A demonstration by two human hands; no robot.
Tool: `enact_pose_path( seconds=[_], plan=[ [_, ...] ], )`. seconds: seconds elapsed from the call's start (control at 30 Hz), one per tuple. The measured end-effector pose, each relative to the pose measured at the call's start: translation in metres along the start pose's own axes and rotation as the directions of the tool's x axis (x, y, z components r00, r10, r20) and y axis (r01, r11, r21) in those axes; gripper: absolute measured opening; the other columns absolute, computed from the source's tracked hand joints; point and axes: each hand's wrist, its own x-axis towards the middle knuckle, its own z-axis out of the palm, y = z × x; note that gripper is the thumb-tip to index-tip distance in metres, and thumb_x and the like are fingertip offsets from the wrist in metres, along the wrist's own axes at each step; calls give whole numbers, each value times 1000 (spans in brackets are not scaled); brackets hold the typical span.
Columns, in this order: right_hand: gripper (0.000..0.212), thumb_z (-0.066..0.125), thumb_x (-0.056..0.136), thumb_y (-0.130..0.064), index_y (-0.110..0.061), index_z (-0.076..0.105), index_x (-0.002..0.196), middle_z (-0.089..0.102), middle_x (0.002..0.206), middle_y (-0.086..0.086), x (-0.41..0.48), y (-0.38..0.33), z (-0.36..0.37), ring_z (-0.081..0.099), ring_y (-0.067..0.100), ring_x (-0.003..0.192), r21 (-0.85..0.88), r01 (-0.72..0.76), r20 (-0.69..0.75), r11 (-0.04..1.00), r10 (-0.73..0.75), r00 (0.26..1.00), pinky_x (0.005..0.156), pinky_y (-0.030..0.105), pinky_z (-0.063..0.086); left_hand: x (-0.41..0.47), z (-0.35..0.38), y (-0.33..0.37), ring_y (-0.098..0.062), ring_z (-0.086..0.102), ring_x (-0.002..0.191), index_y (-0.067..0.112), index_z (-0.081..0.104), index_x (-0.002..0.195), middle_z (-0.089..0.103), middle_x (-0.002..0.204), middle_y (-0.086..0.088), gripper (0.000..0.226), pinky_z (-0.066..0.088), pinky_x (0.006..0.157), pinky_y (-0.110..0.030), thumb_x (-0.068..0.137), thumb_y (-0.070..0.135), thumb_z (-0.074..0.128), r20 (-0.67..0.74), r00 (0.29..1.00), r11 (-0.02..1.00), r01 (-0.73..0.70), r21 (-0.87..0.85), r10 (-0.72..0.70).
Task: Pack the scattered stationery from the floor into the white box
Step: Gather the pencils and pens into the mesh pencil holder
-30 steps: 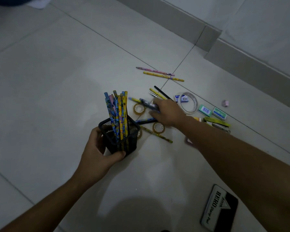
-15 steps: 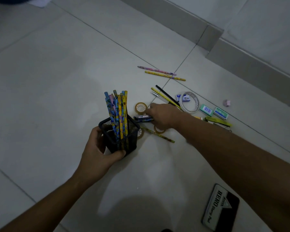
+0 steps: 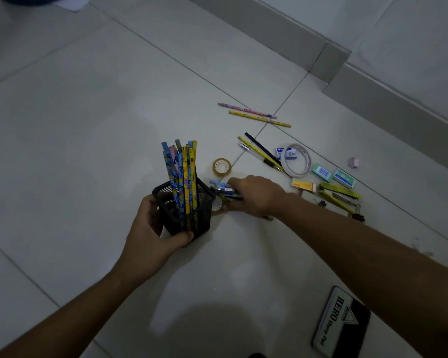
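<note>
My left hand point(image 3: 155, 235) grips a black mesh pen holder point(image 3: 184, 210) standing on the floor, with several patterned pencils point(image 3: 183, 174) upright in it. Just right of the holder, my right hand point(image 3: 256, 195) is closed on a small bunch of pens point(image 3: 224, 189), whose tips point at the holder's rim. Scattered stationery lies beyond: a clear tape roll point(image 3: 221, 166), a white tape ring point(image 3: 295, 160), a pink pencil point(image 3: 246, 109), a yellow pencil point(image 3: 259, 119), a black pen point(image 3: 263, 148). No white box is in view.
Small staple boxes point(image 3: 321, 172) point(image 3: 344, 177), an eraser point(image 3: 303, 186), a yellow stapler point(image 3: 339, 193) and a pink sharpener point(image 3: 353, 162) lie at the right. A black stamp pad tin point(image 3: 340, 321) sits near my right forearm. The wall's skirting point(image 3: 373, 99) runs behind.
My right hand has drawn the gathered pens left and nearer, from the pile toward the holder. The left hand and the holder have stayed put.
</note>
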Motion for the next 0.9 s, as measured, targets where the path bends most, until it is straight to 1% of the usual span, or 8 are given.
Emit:
enact_pose_path(
  seconds=[0.17,0.27,0.37,0.53,0.63,0.73,0.8,0.9],
  plan=[
    [25,61,87,-45,-23,64,100,68,99,7,-1,-2,-2,63,28,91,50,-24,4,998,23,1000,66,28,36,1,3,1,0,57,118,35,48,119,62,122,20,75,48,96,-17,56,10,80,7,1000,1000,0,11,0],
    [26,56,92,-46,-24,54,77,60,78,1,-7,-1,-14,57,20,74,317,-129,-55,940,154,987,63,28,35,2,4,1,-2,57,119,34,48,120,61,124,17,74,49,95,-18,58,6,78,9,1000,1000,-6,12,6],
    [30,55,94,-46,-20,61,79,61,72,-6,-17,5,-32,53,8,65,721,-157,-137,675,361,922,58,26,39,3,5,2,0,58,117,35,48,120,62,120,21,76,48,91,-12,60,1,81,7,1000,1000,-5,22,5],
    [36,56,93,-46,-13,70,95,72,77,-12,-22,29,-52,59,6,67,977,-71,-61,203,578,814,66,27,50,6,8,4,0,58,117,33,48,121,63,120,23,75,48,92,-13,57,8,78,6,1000,1000,4,13,-5],
    [26,57,95,-36,-14,65,84,75,86,2,-23,40,-53,68,18,96,990,81,2,-118,577,817,95,40,52,7,12,5,-1,58,119,32,48,123,63,121,22,76,47,98,-21,57,9,80,24,1000,1000,-4,24,3],
    [27,48,100,-29,-13,58,81,69,73,0,-28,33,-53,71,21,90,895,158,68,-418,477,876,80,42,57,8,16,7,0,58,118,33,48,123,63,121,23,80,48,95,-17,52,21,83,44,999,999,4,40,-6],
    [29,44,102,-27,-11,55,81,61,65,-1,-31,24,-56,70,16,67,805,185,81,-564,414,907,67,38,61,9,20,9,0,58,117,33,47,124,62,121,22,82,48,93,-16,50,28,81,51,999,999,13,48,-16],
    [23,43,102,-26,-9,54,90,54,63,-2,-35,7,-66,53,8,45,736,226,37,-639,371,928,50,23,53,11,25,8,0,59,116,29,45,127,62,120,22,85,48,94,-24,51,27,82,50,998,997,32,68,-35]
  ],
)
